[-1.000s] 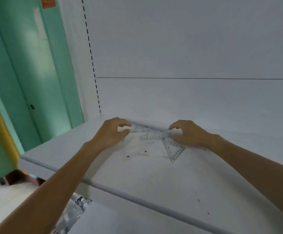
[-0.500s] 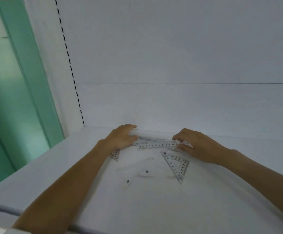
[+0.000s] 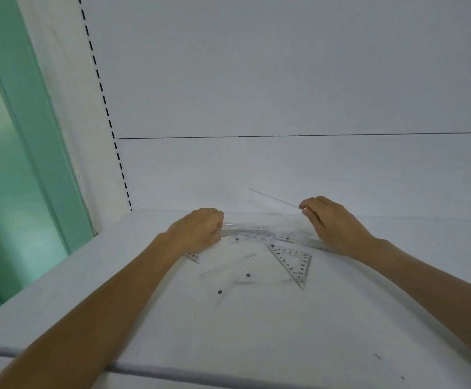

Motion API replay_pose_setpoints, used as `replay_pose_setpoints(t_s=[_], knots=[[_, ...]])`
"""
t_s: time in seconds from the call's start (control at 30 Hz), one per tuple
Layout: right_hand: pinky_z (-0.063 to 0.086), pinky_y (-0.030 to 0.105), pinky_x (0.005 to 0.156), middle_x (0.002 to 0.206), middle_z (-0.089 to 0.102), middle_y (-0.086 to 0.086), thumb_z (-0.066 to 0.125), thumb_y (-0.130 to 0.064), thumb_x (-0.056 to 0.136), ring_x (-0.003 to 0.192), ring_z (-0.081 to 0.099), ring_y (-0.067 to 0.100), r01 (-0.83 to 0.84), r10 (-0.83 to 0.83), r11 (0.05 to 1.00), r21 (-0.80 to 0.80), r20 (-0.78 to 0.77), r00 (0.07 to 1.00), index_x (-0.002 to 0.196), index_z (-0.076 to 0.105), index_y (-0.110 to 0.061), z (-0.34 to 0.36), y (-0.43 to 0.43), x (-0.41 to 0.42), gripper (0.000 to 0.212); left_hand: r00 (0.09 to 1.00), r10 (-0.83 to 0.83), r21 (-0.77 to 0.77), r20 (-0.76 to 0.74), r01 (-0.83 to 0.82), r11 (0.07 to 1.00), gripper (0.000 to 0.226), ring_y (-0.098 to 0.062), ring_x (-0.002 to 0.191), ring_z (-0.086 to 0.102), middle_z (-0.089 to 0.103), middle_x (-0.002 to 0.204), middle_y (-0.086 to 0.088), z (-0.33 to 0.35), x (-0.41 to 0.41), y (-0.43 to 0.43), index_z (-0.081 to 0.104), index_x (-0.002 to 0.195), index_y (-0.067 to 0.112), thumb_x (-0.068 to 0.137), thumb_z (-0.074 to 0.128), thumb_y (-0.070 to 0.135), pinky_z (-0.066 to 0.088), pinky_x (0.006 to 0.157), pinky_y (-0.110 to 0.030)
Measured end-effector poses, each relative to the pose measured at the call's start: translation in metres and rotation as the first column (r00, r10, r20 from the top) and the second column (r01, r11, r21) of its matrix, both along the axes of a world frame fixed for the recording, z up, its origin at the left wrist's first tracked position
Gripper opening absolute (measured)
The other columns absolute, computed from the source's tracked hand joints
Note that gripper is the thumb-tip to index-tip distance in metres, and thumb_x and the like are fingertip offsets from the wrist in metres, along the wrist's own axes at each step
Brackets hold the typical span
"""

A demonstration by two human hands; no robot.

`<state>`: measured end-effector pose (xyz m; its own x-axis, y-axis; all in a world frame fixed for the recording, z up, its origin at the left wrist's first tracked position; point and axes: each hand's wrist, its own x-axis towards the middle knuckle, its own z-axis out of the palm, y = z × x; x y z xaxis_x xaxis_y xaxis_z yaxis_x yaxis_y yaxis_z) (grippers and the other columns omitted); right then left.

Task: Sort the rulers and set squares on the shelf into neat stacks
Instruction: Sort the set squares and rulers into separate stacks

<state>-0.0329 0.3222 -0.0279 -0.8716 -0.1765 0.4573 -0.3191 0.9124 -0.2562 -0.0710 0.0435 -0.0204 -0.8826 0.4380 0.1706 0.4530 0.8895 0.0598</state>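
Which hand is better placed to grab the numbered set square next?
Right, probably. The numbered set square lies close beside the right hand, farther from the left hand, which grips one end of the flat rulers. Caveat: the right hand pinches a raised clear ruler.

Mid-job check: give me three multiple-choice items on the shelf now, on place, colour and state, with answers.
1. The numbered set square lies: A) on the shelf, nearer than the rulers; B) on a hook; C) on the floor.
2. The frame left of the shelf is: A) red; B) green; C) black.
3. The clear ruler pinched by the right hand is: A) flat on the shelf; B) raised; C) snapped.
Answers: 1 A, it lies flat between the forearms; 2 B, plainly green; 3 B, its free end stands in the air.
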Motion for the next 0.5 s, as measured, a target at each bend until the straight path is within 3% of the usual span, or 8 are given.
replay_pose_setpoints(t_s=[0.2, 0.33, 0.5], knots=[[0.039, 0.032, 0.077, 0.107, 0.056, 0.002, 0.029, -0.028, 0.100, 0.092, 0.048, 0.018, 0.069, -0.070, 0.997, 0.030, 0.045, 0.997, 0.115, 0.052, -0.015, 0.000, -0.009, 0.015, 0.030, 0.998, 0.063, 0.016, -0.012, -0.062, 0.998, 0.004, -0.021, 0.082, 0.044, 0.044, 0.088, 0.000, 0.005, 0.022, -0.001, 0.042, 0.085, 0.009, 0.085, 0.040, 0.012, 0.040, 0.068, -0.032], [0.041, 0.033, 0.078, 0.105, 0.055, 0.003, 0.030, -0.030, 0.099, 0.095, 0.049, 0.020, 0.080, -0.083, 0.996, 0.049, 0.055, 0.995, 0.112, 0.052, -0.015, 0.003, -0.012, 0.033, 0.029, 0.995, 0.061, 0.028, -0.078, -0.059, 0.998, 0.013, -0.024, 0.071, 0.044, 0.043, 0.077, -0.004, 0.005, 0.029, 0.000, 0.034, 0.080, 0.010, 0.089, 0.029, 0.002, 0.036, 0.060, -0.033], [0.043, 0.034, 0.080, 0.110, 0.054, 0.004, 0.040, -0.030, 0.097, 0.102, 0.049, 0.022, 0.153, -0.154, 0.988, 0.036, 0.012, 0.988, 0.118, 0.048, -0.015, 0.004, -0.010, 0.056, 0.027, 0.996, 0.055, 0.112, -0.072, -0.047, 0.993, 0.022, -0.016, 0.063, 0.038, 0.038, 0.072, 0.002, 0.003, 0.042, -0.003, 0.029, 0.075, 0.015, 0.091, 0.041, 0.027, 0.027, 0.055, -0.030]])
